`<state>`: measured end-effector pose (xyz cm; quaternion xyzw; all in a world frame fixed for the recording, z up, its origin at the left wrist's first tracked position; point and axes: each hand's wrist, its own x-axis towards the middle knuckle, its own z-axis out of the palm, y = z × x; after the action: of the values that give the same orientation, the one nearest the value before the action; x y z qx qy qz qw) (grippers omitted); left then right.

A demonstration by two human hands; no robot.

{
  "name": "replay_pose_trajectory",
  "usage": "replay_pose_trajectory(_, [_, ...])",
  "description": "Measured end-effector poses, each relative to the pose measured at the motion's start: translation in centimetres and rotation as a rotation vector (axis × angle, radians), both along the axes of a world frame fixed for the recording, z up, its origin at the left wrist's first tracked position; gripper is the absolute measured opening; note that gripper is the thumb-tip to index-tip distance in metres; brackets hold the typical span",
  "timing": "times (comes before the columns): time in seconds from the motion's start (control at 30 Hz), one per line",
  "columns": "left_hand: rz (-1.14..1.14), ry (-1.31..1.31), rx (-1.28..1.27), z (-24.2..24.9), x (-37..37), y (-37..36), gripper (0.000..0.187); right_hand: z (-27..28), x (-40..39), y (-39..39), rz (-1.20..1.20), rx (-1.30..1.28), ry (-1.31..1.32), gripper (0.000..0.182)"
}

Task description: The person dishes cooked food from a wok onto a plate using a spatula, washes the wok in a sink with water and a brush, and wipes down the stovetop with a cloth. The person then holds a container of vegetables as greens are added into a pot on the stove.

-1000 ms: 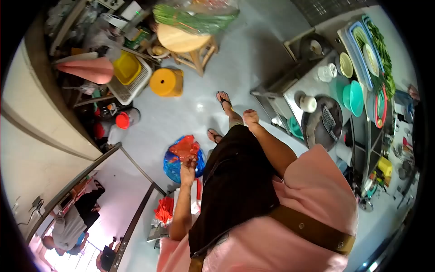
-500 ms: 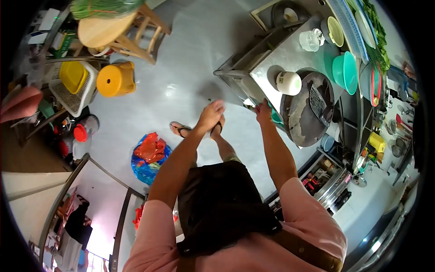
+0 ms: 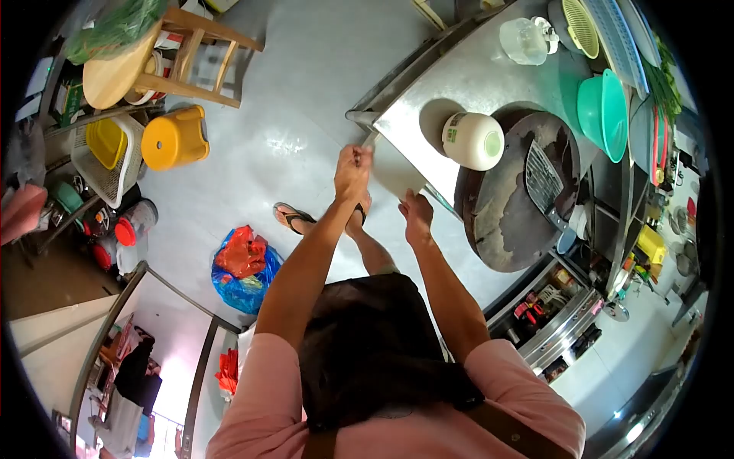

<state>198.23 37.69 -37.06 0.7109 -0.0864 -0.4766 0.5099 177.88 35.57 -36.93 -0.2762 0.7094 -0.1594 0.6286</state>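
The dark apron (image 3: pixel 367 344) spreads nearest, below the two bare forearms. Past it, the right hand (image 3: pixel 417 216) has its fingers curled in; whether they pinch anything, I cannot tell. A little farther out, the left hand (image 3: pixel 353 176) is bunched, its fingers drawn together at the tip, with any grip on a thing too unclear to tell. The hands are apart from each other.

Between them shows a pale patch (image 3: pixel 395 168), just right of the left hand and just above the right; I cannot tell whether it is a sheet in the fingers or part of what stands behind.

The steel table (image 3: pixel 417 103) lies just beyond, its near corner close above the left hand and its edge running past the right. On it, a thick round board (image 3: pixel 497 206) bears a slotted metal tool (image 3: pixel 541 177), and a cream jar (image 3: pixel 474 141) stands beside the board. The teal bowl (image 3: pixel 604 115) is farther along.

Well to the left on the floor are a blue bag (image 3: pixel 237 291) topped with red plastic (image 3: pixel 243 254) and, farther off, a yellow stool (image 3: pixel 174 139).
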Motion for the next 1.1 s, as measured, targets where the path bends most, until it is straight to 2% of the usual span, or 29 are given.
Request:
replay_pose_trajectory(0.07, [-0.130, -0.061, 0.067, -3.0, -0.2, 0.8, 0.045, -0.3, -2.2, -1.1, 0.054, 0.047, -0.133, 0.043])
replay_pose_trajectory(0.13, [-0.238, -0.126, 0.102, -1.8, 0.4, -0.3, 0.052, 0.3, -2.6, -2.4, 0.080, 0.011, -0.233, 0.051])
replay_pose_trajectory(0.17, [-0.293, -0.161, 0.114, -0.4, 1.0, -1.3, 0.056, -0.8, -2.6, -2.8, 0.112, -0.126, -0.239, 0.054])
replay_pose_trajectory(0.2, [-0.386, -0.150, 0.107, 0.5, 1.8, -1.8, 0.065, -2.5, -3.0, -3.3, 0.285, -0.275, -0.221, 0.054])
replay_pose_trajectory(0.27, [-0.440, 0.008, 0.074, -0.2, 2.1, -1.8, 0.070, -3.8, -2.9, -3.9, 0.257, -0.249, -0.178, 0.053])
replay_pose_trajectory(0.3, [-0.476, 0.082, 0.051, -0.3, 2.1, -2.2, 0.073, -3.1, -1.8, -4.5, 0.243, -0.236, -0.157, 0.052])
replay_pose_trajectory(0.43, [-0.456, -0.078, 0.105, 2.3, 0.1, 0.9, 0.070, 3.6, 0.6, -1.7, 0.233, -0.304, -0.095, 0.052])
replay_pose_trajectory(0.5, [-0.451, -0.100, 0.113, 2.2, -1.7, 5.7, 0.069, 6.1, -2.0, 0.8, 0.488, -0.359, -0.091, 0.055])
replay_pose_trajectory(0.57, [-0.554, -0.176, 0.171, 6.1, -2.9, 9.6, 0.069, 12.0, -2.0, 4.1, 0.264, -0.123, -0.183, 0.056])
replay_pose_trajectory(0.6, [-0.562, -0.241, 0.252, 6.6, -4.1, 12.6, 0.068, 13.0, -3.2, 6.2, 0.364, -0.204, -0.165, 0.059])
replay_pose_trajectory(0.67, [-0.595, -0.246, 0.399, 11.6, -5.7, 15.8, 0.066, 17.1, -4.8, 9.0, 0.356, -0.092, -0.156, 0.062])
replay_pose_trajectory(0.7, [-0.614, -0.188, 0.461, 16.2, -6.6, 16.1, 0.065, 20.5, -5.0, 9.3, 0.255, 0.095, -0.175, 0.063])
replay_pose_trajectory(0.77, [-0.574, -0.258, 0.274, 17.9, -9.4, 19.6, 0.065, 22.0, -8.3, 12.0, 0.332, 0.022, -0.138, 0.066])
replay_pose_trajectory(0.8, [-0.568, -0.287, 0.258, 18.5, -11.0, 20.9, 0.065, 21.3, -10.9, 14.0, 0.327, 0.006, -0.169, 0.066])
replay_pose_trajectory(0.83, [-0.564, -0.315, 0.242, 19.2, -12.7, 21.6, 0.066, 23.7, -12.4, 14.1, 0.328, -0.032, -0.200, 0.067])
replay_pose_trajectory(0.87, [-0.645, -0.330, 0.316, 21.0, -14.2, 21.5, 0.066, 26.8, -13.5, 13.8, 0.328, -0.069, -0.233, 0.067])
replay_pose_trajectory(0.93, [-0.734, -0.345, 0.384, 23.2, -18.2, 21.6, 0.067, 27.1, -18.2, 16.0, 0.265, -0.020, -0.180, 0.070])
replay_pose_trajectory(0.97, [-0.886, -0.290, 0.511, 24.6, -20.0, 20.6, 0.068, 27.2, -20.8, 17.2, 0.215, -0.042, -0.174, 0.071])
replay_pose_trajectory(1.1, [-1.043, -0.394, 0.429, 27.3, -29.9, 16.8, 0.063, 30.9, -30.5, 18.3, -0.038, -0.098, -0.093, 0.070])
